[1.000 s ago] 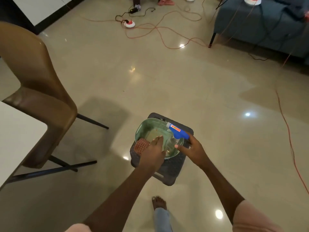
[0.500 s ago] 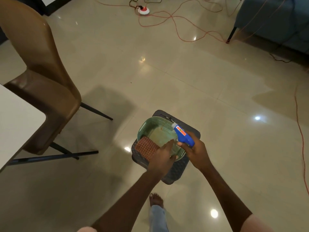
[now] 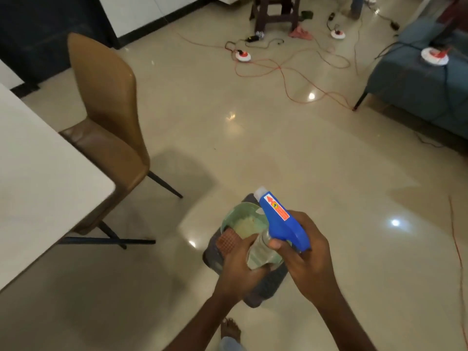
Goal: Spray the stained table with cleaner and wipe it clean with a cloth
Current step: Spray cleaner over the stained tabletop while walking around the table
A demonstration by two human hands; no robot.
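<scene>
Right hand [image 3: 307, 257] grips the blue trigger head of the spray bottle [image 3: 279, 219], fingers curled round its rear and thumb lying across the neck; white nozzle end points up and away from the person. Left hand [image 3: 241, 266] wraps the bottle's clear body from the left, fingers curled under it and thumb over the top. Bottle is thus held by both hands, tilted, above the green basin [image 3: 234, 214]. An orange-red label with an arrow shows on the upper face of the blue head. Basin sits directly beneath and just beyond the hands, on a dark stool [image 3: 266, 287] whose edge shows under the left wrist and between the two forearms. Inside the basin, just beyond the left thumb, lies a reddish-brown waffle-textured cloth [image 3: 228, 243] against the near-left wall; a pale yellowish patch shows on the basin floor beside it, nature not resolvable. White table [image 3: 38, 178] stands well to the left of the left hand, only its corner in frame; any stain on it cannot be made out. Brown chair [image 3: 106, 122] stands beyond that corner, left of and farther off than the hands. Far beyond the hands, red-orange cables [image 3: 286, 72] trail across the glossy floor. A blue sofa [image 3: 417, 89] stands far off, beyond and right of the right hand. A bare foot [image 3: 230, 328] shows on the floor between the forearms, near the bottom edge.
</scene>
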